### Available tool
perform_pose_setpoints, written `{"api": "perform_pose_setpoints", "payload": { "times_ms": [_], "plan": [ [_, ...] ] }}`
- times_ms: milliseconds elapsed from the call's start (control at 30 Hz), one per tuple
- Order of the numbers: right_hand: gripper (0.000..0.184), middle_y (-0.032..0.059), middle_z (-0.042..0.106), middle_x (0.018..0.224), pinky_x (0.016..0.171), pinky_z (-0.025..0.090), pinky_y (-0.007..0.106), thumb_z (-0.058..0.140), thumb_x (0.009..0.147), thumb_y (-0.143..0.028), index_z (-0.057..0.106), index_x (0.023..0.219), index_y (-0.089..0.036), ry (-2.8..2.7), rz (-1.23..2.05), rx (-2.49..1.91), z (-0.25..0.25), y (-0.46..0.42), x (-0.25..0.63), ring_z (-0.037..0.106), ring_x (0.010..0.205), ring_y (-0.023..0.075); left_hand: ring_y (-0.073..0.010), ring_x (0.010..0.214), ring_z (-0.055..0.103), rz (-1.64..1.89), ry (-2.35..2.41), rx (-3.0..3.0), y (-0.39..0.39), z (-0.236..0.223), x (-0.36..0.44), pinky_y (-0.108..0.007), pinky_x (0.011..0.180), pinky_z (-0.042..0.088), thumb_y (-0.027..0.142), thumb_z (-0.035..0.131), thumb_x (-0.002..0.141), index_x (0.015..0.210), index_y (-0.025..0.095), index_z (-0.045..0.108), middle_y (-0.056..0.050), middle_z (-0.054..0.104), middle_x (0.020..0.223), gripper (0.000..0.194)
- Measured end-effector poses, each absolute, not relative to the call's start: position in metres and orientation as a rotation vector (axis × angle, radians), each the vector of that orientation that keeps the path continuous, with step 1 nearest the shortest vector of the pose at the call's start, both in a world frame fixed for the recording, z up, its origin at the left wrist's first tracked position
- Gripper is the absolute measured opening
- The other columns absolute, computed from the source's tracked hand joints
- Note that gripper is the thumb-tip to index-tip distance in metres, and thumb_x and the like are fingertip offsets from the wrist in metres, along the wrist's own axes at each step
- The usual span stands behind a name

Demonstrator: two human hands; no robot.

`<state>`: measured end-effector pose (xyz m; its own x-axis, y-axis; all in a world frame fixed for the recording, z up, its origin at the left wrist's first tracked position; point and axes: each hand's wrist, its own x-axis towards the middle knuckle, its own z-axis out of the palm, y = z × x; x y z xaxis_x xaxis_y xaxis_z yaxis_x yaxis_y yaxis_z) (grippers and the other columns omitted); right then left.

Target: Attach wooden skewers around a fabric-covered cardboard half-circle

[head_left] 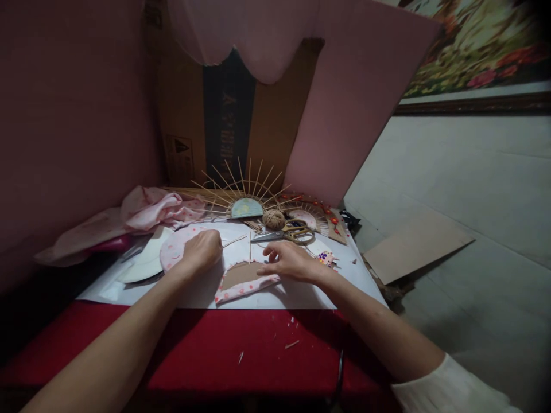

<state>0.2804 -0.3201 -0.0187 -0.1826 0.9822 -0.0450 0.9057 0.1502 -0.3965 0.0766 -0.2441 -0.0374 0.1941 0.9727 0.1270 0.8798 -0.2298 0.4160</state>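
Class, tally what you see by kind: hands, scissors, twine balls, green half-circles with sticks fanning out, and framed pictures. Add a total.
Hands: 2 (left hand, right hand)
Scissors: 1 pair
Twine ball: 1
Green half-circle: 1
Framed picture: 1, partly in view
Total: 6

Left hand [203,249]: fingertips hidden. Painting [495,54] cut off by top edge. Lettering [229,129] blurred.

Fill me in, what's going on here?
A person is working at a half-round cardboard piece edged in dotted fabric. The left hand seems to pinch a thin stick; the right hand, fingers parted, is at the cardboard's right side. Another stick points away from the upper edge. Scissors and a twine ball lie just beyond.
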Motion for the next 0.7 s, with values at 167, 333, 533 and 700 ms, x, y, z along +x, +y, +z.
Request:
{"api": "perform_pose_setpoints", "payload": {
  "times_ms": [167, 333, 533, 700],
  "plan": [
    [0.061, 0.0052, 0.065, 0.091, 0.06, 0.033, 0.026, 0.074, 0.059, -0.049, 0.055, 0.109, -0.02, -2.195, 0.419, -1.902, -0.028, -0.328, 0.272, 0.057, 0.082, 0.0215, -0.0262, 0.08, 0.06, 0.751, 1.684, 2.049, -0.235, -0.039, 0.077, -0.033, 0.067, 0.041, 0.013, 0.054, 0.061, 0.06, 0.019, 0.06, -0.01, 0.067, 0.074, 0.008],
    [0.053, 0.0034, 0.061, 0.086, 0.058, 0.029, 0.024, 0.074, 0.06, -0.046, 0.056, 0.103, -0.019, -2.197, 0.454, -1.91, -0.03, -0.328, 0.269, 0.053, 0.075, 0.018, -0.0155, 0.053, 0.053, 0.927, 1.413, 1.762, -0.236, -0.036, 0.085, -0.027, 0.052, 0.038, 0.02, 0.054, 0.064, 0.062, 0.017, 0.058, -0.004, 0.06, 0.058, 0.005],
    [0.037, 0.0005, 0.056, 0.078, 0.056, 0.027, 0.023, 0.075, 0.06, -0.039, 0.056, 0.084, -0.019, -2.143, 0.49, -1.772, -0.039, -0.331, 0.273, 0.046, 0.069, 0.0141, -0.0102, 0.043, 0.05, 0.93, 1.105, 1.374, -0.253, -0.03, 0.091, -0.021, 0.041, 0.034, 0.026, 0.063, 0.059, 0.058, 0.014, 0.056, -0.003, 0.059, 0.052, 0.013],
    [0.037, -0.0016, 0.055, 0.074, 0.055, 0.027, 0.022, 0.076, 0.061, -0.037, 0.054, 0.084, -0.019, -2.032, 0.584, -1.723, -0.049, -0.335, 0.278, 0.044, 0.066, 0.0125, -0.0099, 0.049, 0.052, 0.926, 1.006, 1.225, -0.26, -0.032, 0.095, -0.02, 0.042, 0.034, 0.02, 0.066, 0.055, 0.059, 0.013, 0.059, -0.004, 0.062, 0.06, 0.011]
  ]
}}
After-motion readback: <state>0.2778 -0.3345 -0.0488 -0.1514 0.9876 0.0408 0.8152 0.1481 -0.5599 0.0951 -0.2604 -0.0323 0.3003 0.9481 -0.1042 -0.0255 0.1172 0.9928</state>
